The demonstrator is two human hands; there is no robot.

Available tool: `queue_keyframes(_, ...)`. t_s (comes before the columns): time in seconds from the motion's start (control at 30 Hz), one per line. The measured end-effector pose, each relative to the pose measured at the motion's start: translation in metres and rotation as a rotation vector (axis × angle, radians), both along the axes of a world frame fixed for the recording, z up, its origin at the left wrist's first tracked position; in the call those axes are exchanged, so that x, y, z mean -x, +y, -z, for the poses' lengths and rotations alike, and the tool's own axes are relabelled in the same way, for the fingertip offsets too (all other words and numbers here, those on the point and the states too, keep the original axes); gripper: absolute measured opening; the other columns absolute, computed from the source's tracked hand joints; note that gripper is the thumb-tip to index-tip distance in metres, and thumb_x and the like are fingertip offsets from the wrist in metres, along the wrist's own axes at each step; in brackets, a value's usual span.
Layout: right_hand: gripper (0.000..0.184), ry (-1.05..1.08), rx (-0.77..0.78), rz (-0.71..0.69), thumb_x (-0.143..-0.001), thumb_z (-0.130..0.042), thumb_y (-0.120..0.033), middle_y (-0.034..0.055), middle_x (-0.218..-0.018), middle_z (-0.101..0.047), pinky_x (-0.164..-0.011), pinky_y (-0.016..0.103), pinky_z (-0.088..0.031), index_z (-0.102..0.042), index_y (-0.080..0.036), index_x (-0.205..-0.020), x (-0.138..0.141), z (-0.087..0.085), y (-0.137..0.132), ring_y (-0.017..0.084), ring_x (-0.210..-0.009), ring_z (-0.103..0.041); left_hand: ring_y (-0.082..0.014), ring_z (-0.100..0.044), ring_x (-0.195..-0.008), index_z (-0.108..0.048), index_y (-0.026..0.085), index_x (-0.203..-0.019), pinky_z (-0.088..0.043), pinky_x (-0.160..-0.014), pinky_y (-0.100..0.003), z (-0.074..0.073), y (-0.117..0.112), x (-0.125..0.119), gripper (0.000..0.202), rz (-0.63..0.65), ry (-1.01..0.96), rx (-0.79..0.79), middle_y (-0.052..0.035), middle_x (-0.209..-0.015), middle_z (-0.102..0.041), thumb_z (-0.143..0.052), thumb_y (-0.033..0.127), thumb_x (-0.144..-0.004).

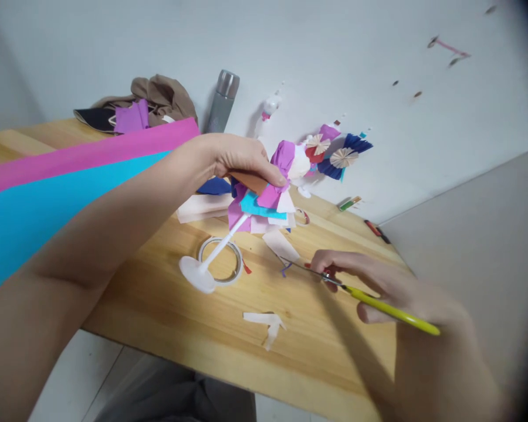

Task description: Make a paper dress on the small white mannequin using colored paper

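My left hand [250, 158] is closed around the upper part of a paper-dressed figure on a white stand [222, 243]. Layers of purple, turquoise and pale pink paper [264, 205] hang below my fingers, with a brown piece under the palm. The stand tilts, its round base low on the left near a roll of tape [240, 264]. In my right hand [378, 287] is a pair of scissors with a yellow handle [391, 310]. The blades point left, close to a pale paper strip [280, 243]. Whether they touch it I cannot tell.
Large pink and turquoise sheets [70, 205] cover the table's left side. A grey flask [222, 102], a brown cloth bundle [162, 97] and decorated figures with paper fans [343, 155] stand along the wall. Pale scraps [268, 322] lie near the front edge. Markers [377, 231] lie at right.
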State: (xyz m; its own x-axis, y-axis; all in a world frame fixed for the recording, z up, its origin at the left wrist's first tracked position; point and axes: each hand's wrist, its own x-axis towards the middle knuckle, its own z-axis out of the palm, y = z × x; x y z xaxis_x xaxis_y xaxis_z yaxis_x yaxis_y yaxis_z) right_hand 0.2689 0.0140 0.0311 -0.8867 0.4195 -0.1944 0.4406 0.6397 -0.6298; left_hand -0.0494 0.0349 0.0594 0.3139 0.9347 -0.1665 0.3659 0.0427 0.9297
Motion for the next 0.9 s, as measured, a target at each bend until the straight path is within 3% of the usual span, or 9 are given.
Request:
queue_keyframes(0.1, 0.047, -0.134, -0.008, -0.031, -0.086, -0.065, -0.06, 0.0041, -0.091, -0.06, -0.069, 0.033, -0.047, -0.059, -0.023, -0.114, 0.008, -0.027, 0.001, 0.018, -0.075, -0.054, -0.0057, -0.049, -0.05, -0.06, 0.012, -0.057, -0.04, -0.063, -0.023, -0.003, -0.003, -0.002, 0.026, 0.027, 0.029, -0.022, 0.0032, -0.051, -0.055, -0.079, 0.027, -0.068)
queue_keyframes(0.27, 0.041, -0.214, 0.034, -0.05, -0.088, -0.063, -0.057, 0.0045, -0.089, -0.06, -0.065, 0.029, -0.047, -0.059, -0.021, -0.107, 0.027, -0.051, 0.011, 0.015, -0.073, -0.053, -0.0132, -0.063, -0.067, -0.063, 0.012, -0.058, -0.043, -0.071, -0.025, 0.0, -0.003, -0.006, 0.027, 0.077, 0.047, -0.045, 0.0026, -0.055, -0.055, -0.079, 0.032, -0.064)
queue_keyframes(0.43, 0.026, -0.246, -0.054, -0.111, -0.092, -0.06, -0.046, 0.004, -0.086, -0.06, -0.062, 0.028, -0.047, -0.061, -0.023, -0.105, 0.039, -0.055, 0.016, 0.015, -0.071, -0.054, -0.0079, -0.054, -0.051, -0.062, 0.012, -0.056, -0.038, -0.057, -0.021, 0.0, -0.006, -0.01, 0.025, 0.099, -0.028, -0.046, 0.001, -0.055, -0.059, -0.079, 0.026, -0.067)
queue_keyframes(0.67, 0.026, -0.285, -0.118, -0.109, -0.09, -0.063, -0.042, 0.005, -0.088, -0.061, -0.063, 0.028, -0.049, -0.063, -0.022, -0.107, 0.044, -0.048, 0.019, 0.017, -0.073, -0.056, -0.008, -0.053, -0.046, -0.064, 0.011, -0.057, -0.037, -0.046, -0.019, 0.001, -0.009, -0.012, 0.022, 0.171, -0.08, -0.043, 0.0, -0.053, -0.06, -0.077, 0.019, -0.074)
queue_keyframes(0.9, 0.022, -0.298, -0.13, -0.157, -0.091, -0.061, -0.036, 0.0048, -0.088, -0.061, -0.061, 0.025, -0.049, -0.064, -0.021, -0.106, 0.055, -0.056, 0.018, 0.014, -0.07, -0.056, -0.0076, -0.055, -0.043, -0.063, 0.012, -0.058, -0.041, -0.044, -0.018, 0.003, -0.006, -0.013, 0.022, 0.198, -0.079, -0.042, 0.0005, -0.051, -0.062, -0.077, 0.015, -0.074)
